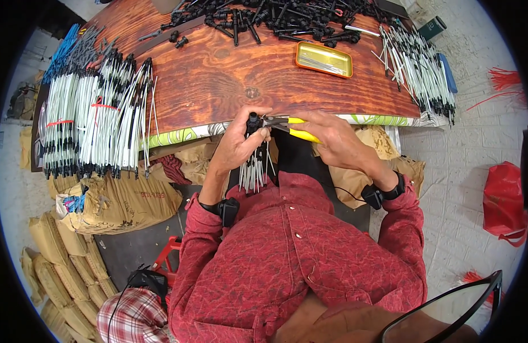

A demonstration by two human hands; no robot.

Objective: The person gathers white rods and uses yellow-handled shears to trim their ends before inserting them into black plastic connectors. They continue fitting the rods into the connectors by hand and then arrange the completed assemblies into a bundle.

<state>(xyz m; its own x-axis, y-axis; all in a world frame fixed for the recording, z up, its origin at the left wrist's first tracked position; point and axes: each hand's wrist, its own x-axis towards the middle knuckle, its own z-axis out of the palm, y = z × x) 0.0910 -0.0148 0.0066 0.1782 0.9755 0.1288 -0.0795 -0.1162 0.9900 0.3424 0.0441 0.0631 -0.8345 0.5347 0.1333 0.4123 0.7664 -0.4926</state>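
Just past the table's near edge, my left hand [235, 143] is closed around the black top of an umbrella frame [253, 174]. Its thin white ribs hang down in a bunch toward my lap. Yellow-handled pliers [303, 136] are gripped in my right hand [339, 139]. Their metal jaws meet the black hub beside my left thumb and fingers. What the jaws pinch is too small to make out. Nearest to both hands is the edge of the brown wooden table [218, 86].
Bundles of white ribs [92, 120] overhang the table's left edge; another bundle [418, 68] lies at the right. Loose black fittings [264, 20] are heaped at the back. A yellow tin [324, 59] holds thin wires. Brown sacks [124, 203] stand on the floor at left.
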